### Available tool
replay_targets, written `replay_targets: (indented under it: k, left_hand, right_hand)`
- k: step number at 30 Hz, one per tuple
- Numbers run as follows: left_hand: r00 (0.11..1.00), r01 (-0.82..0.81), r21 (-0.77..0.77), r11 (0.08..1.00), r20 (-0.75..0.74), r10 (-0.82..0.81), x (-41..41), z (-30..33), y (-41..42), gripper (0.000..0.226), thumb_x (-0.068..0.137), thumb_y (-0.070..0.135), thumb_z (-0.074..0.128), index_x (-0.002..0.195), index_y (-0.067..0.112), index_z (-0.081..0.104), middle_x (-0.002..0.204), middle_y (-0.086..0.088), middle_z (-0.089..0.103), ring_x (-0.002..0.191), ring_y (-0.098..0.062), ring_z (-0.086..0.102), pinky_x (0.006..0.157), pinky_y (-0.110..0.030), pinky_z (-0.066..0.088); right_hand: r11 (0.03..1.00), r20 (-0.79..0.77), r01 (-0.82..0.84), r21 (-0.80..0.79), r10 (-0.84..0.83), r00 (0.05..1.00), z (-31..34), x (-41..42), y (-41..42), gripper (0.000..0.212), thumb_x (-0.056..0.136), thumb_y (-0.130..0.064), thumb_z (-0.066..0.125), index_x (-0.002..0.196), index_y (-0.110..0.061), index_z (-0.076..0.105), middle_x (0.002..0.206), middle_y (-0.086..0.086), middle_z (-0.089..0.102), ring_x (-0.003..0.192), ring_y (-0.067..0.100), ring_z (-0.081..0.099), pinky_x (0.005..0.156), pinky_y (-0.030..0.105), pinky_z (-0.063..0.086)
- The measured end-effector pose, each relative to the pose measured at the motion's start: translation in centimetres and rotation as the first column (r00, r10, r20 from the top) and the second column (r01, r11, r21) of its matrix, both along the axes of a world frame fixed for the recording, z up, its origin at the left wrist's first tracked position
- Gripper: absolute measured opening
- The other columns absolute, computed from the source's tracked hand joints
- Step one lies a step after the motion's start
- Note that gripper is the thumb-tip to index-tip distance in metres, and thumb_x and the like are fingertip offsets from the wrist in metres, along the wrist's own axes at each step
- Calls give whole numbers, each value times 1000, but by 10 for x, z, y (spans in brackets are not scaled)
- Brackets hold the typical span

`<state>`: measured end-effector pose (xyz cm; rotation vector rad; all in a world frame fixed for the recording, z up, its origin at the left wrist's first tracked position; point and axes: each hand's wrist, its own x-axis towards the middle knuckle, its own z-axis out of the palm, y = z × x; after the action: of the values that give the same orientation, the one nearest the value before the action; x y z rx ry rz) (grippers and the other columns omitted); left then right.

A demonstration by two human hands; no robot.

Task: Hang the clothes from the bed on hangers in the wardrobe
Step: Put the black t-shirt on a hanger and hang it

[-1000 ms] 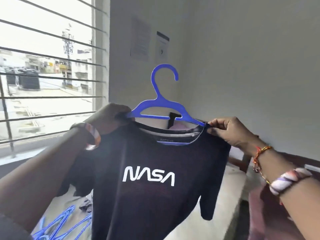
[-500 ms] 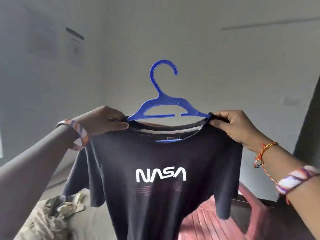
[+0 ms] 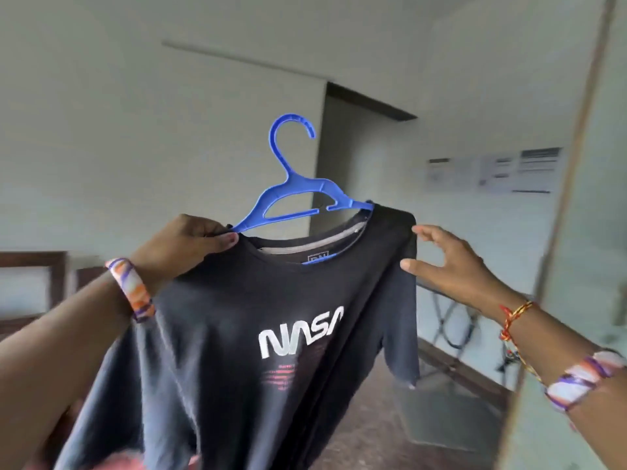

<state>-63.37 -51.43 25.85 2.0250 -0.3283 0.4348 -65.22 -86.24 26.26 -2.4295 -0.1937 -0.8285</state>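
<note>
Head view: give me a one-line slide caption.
Left hand grips black NASA T-shirt on blue hanger; right hand open beside its shoulder.

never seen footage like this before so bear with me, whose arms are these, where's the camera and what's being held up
No machine here: these are a person's own two arms, filmed by a wide-angle camera worn on their head, looking forward and down. There is one view only.

The left hand grips the shoulder of a black NASA T-shirt together with one end of the blue plastic hanger threaded through its neck. The right hand is open beside the shirt's other shoulder, fingers spread, gripping nothing.

No table or surface is in view; the shirt hangs in mid-air. Behind it are pale walls, a dark doorway and blurred papers on the wall.
</note>
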Motion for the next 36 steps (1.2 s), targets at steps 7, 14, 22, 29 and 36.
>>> replay_targets:
  k: [7,14,22,29,36]
  left_hand:
    - [654,269,-609,746,-453,-606,21,-6,-270,19,93,15,52,81,5,63,59,-7,67,45,-16,63,44,-24,52]
    - [379,509,-616,601,-467,-799,27,-40,-512,33,99,-1,31,69,8,43,42,4,56,41,-3,55,39,-16,45]
    - [17,462,-711,530,-591,-807,55,-60,-726,22,95,11,51,74,8,54,64,-5,59,63,-18,54,57,-31,44]
    - [-152,565,-744,356,-518,-842,46,-43,-861,13,93,15,56,82,8,54,78,-4,61,81,-18,59,83,-37,45]
    - [-226,711,-688,144,-418,-880,46,-12,-1016,35,93,18,55,126,6,51,132,-9,54,126,-22,46,106,-36,33]
  right_hand:
    - [980,-73,109,165,-98,993,-18,-48,-142,37,85,-22,66,121,-18,58,103,-4,63,83,15,64,72,15,47]
    - [923,-235,341,178,-297,926,-41,-45,-244,34,92,-39,51,108,-11,61,102,16,66,81,27,66,58,34,53]
    - [767,-328,641,-14,-609,722,-79,-27,-409,40,90,-12,44,129,-19,48,115,5,63,99,25,61,87,40,51]
    - [538,-1,833,130,-840,543,-96,-41,-517,35,95,-9,47,127,-21,55,118,-4,65,106,13,61,89,8,41]
    - [580,309,785,219,-804,508,-82,-45,-651,43,90,5,51,125,-19,57,106,-37,53,97,-24,49,84,-6,31]
